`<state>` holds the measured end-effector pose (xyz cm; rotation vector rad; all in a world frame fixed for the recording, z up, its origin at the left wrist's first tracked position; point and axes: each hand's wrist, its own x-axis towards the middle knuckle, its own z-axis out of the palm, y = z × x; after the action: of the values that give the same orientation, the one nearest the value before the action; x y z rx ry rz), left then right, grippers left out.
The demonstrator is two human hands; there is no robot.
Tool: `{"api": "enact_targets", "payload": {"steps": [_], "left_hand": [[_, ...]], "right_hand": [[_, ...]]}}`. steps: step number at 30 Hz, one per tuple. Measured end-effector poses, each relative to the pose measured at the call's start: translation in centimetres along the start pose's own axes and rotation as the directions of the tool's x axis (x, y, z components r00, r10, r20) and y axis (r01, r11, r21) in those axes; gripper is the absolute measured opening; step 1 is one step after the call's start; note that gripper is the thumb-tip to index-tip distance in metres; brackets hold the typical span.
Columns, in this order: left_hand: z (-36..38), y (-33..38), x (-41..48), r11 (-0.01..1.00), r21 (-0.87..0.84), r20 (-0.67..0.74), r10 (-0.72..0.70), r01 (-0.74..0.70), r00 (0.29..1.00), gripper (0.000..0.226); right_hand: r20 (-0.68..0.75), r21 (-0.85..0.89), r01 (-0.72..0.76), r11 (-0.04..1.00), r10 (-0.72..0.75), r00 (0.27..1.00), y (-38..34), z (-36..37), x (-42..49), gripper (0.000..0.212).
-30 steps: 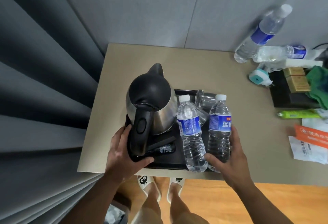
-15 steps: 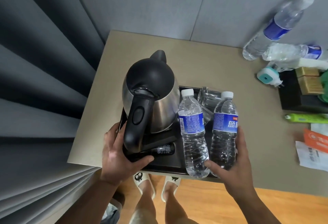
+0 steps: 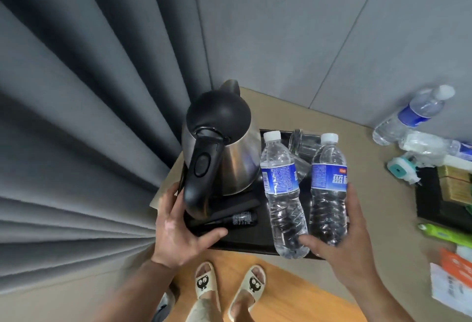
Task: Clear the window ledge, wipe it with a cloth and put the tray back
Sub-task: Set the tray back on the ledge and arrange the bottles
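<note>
A person's left hand (image 3: 178,232) and right hand (image 3: 344,252) grip opposite sides of a black tray (image 3: 245,241), thumbs on top and fingers wrapped round its edges. The tray is at the near left corner of the beige ledge (image 3: 357,148), jutting past the ledge's front edge. It carries a steel kettle (image 3: 229,153), two water bottles (image 3: 282,189) and clear glasses (image 3: 304,140).

The kettle (image 3: 237,158) has a silver steel body with a black lid and handle. The tray (image 3: 245,241) is black. The clear water bottles (image 3: 281,189) (image 3: 328,181) carry blue labels and white caps. The curtain (image 3: 76,143) is plain grey, the ledge (image 3: 378,194) beige. The slippers (image 3: 204,282) are cream with black cat faces. The tube (image 3: 444,232) is bright green.
</note>
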<state>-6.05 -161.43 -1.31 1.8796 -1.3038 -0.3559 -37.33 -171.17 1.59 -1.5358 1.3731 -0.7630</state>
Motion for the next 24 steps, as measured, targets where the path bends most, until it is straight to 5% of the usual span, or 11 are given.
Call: {"api": "enact_targets", "payload": {"steps": [8,15,24], "left_hand": [[-8.5,0.5,-6.9,0.984,0.082,-0.202,-0.14,0.16,0.969,0.107],[-15.8,-0.6,-17.1,0.936,0.032,-0.323,-0.322,0.35,0.89,0.109],[-24.2,-1.5,-35.1,0.884,0.011,-0.548,-0.386,0.468,0.742,0.108]], "right_hand": [[0.205,0.022,0.176,0.984,-0.177,0.963,-5.3,3.6,-2.0,0.134],[0.365,0.105,0.338,0.935,-0.352,0.862,-9.2,8.9,-8.0,0.129],[0.642,0.171,0.27,0.947,-0.315,0.699,-11.1,16.7,-19.8,0.138]]}}
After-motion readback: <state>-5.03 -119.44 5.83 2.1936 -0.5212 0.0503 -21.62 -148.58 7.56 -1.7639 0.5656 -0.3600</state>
